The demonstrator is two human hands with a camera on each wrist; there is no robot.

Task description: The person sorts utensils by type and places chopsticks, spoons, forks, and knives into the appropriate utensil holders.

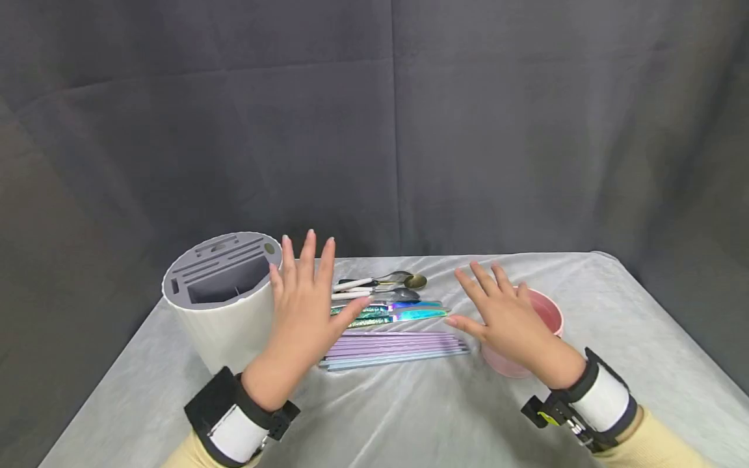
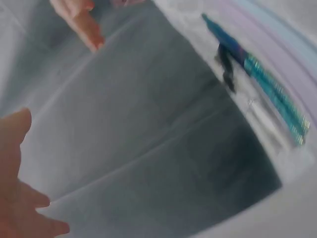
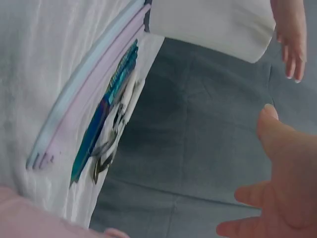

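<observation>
A white holder [image 1: 225,325] with a grey slotted top, a pink bowl [image 1: 547,311], lilac and pale blue chopsticks [image 1: 394,349], iridescent teal knives [image 1: 404,314] and white-handled spoons [image 1: 374,283] are shown on white cloth [image 1: 409,416] against a dark grey backdrop [image 1: 374,117].

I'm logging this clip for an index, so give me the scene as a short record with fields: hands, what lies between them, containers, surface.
left hand: open, fingers spread, raised above the table, holds nothing
right hand: open, fingers spread, hovering over the pink bowl
between hands: spoons, iridescent knives, lilac chopsticks, lying side by side
containers: white utensil holder with slotted grey top at left; the bowl at right
surface: table under a white cloth
backdrop: dark grey fabric
</observation>
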